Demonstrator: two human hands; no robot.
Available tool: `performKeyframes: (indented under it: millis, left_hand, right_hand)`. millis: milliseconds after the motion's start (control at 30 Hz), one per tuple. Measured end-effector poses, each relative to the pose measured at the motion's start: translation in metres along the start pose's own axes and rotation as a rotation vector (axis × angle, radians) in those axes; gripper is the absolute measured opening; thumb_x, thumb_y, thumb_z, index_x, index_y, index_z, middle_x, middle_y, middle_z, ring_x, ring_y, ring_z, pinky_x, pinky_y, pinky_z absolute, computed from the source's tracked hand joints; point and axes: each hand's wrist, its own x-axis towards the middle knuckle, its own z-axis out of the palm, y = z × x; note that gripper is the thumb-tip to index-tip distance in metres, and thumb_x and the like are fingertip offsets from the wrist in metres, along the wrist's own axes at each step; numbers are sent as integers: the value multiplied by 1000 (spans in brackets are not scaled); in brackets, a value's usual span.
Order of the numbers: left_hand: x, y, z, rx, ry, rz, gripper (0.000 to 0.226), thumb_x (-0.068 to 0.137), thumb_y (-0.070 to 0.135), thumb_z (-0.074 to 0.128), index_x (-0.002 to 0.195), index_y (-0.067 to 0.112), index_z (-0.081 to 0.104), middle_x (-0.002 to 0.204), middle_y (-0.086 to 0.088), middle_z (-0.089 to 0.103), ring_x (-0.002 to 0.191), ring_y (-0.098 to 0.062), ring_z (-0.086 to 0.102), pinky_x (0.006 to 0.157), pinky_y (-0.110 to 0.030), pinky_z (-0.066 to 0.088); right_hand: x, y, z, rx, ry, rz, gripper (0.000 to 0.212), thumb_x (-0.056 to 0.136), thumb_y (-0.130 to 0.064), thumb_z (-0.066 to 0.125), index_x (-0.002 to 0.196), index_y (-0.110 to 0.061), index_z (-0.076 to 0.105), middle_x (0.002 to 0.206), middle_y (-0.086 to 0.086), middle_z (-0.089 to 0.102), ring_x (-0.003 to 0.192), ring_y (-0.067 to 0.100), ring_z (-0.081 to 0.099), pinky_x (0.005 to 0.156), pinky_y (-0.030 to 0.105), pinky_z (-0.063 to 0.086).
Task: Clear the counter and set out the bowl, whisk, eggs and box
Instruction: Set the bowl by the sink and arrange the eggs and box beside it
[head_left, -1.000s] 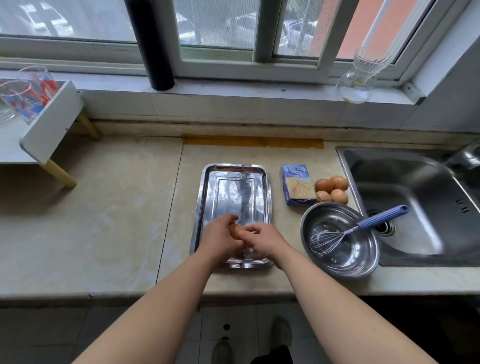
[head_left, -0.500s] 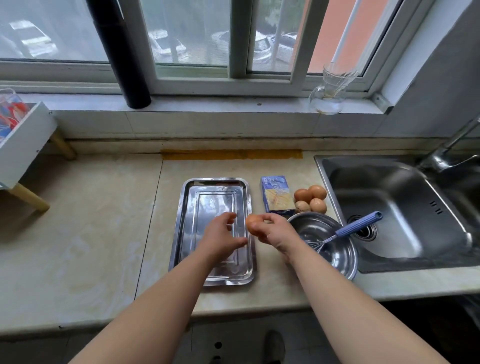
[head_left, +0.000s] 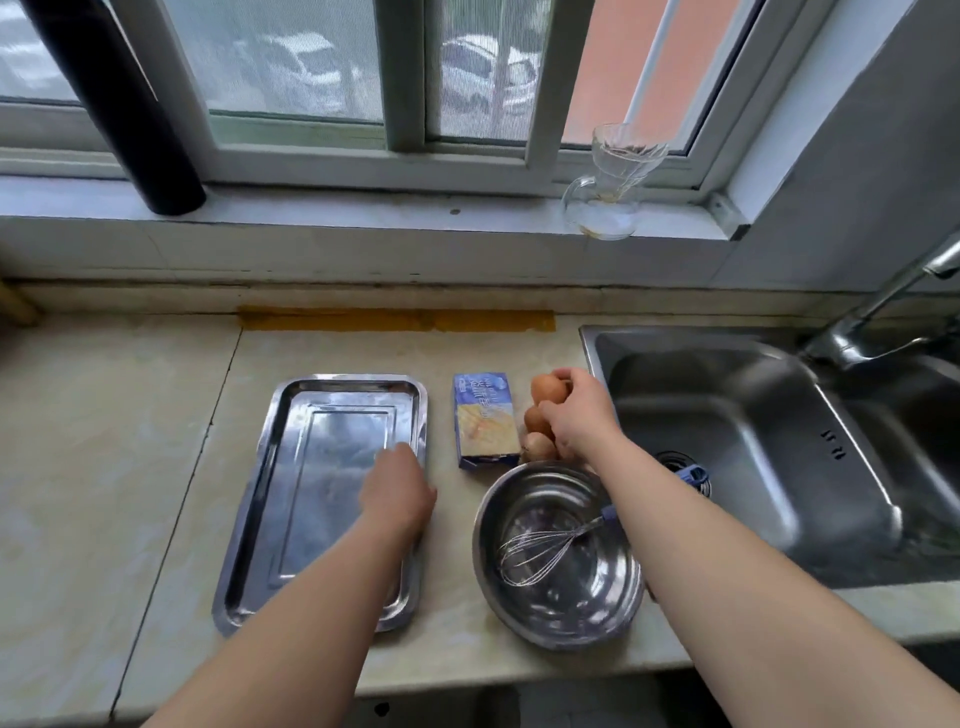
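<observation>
My right hand (head_left: 579, 415) reaches over the pile of brown eggs (head_left: 537, 420) beside the sink, its fingers curled around the top egg (head_left: 545, 388). A blue and yellow box (head_left: 485, 421) lies just left of the eggs. In front of them stands a steel bowl (head_left: 558, 618) with a wire whisk (head_left: 540, 551) lying in it, its blue handle passing under my right forearm. My left hand (head_left: 397, 491) hovers, blurred, over the right edge of the steel tray (head_left: 317, 499), holding nothing.
The steel sink (head_left: 753, 452) with its tap (head_left: 883, 312) lies right of the eggs. A glass jug (head_left: 610, 187) and a black pipe (head_left: 130, 119) stand on the window sill. Bare beige counter (head_left: 104, 467) stretches left of the tray.
My right hand carried an egg from over the tray to the egg pile by the sink. My left hand let go and stayed over the tray's right edge. The view shifted right.
</observation>
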Motion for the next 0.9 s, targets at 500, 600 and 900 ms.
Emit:
performKeyframes:
  millis: [500,600,900]
  left_hand:
    - [30,9,0,129,63,-111,29,88,4,43,116,8,49,121,-13,50,110,-35,57,87,-40,47]
    - [31,5,-4,176,63,-134,31,87,5,43,118,10,48,122,-12,50,112,-34,56,86,-40,47]
    - [28,-5,-11,186,71,-199,32,87,8,42,117,16,47,122,-12,51,114,-33,53,85,-41,47]
  right_hand:
    - [74,4,18,-301,-116,-56,43,89,-16,57,129,-26,47,122,7,55,97,24,50,77,31,41]
    - [77,5,20,-320,-137,-64,38,89,-17,56,125,-25,49,117,7,57,105,27,52,81,34,45]
    - [76,4,24,-389,-190,-68,36,89,-19,55,124,-23,49,116,6,59,107,30,53,90,42,51]
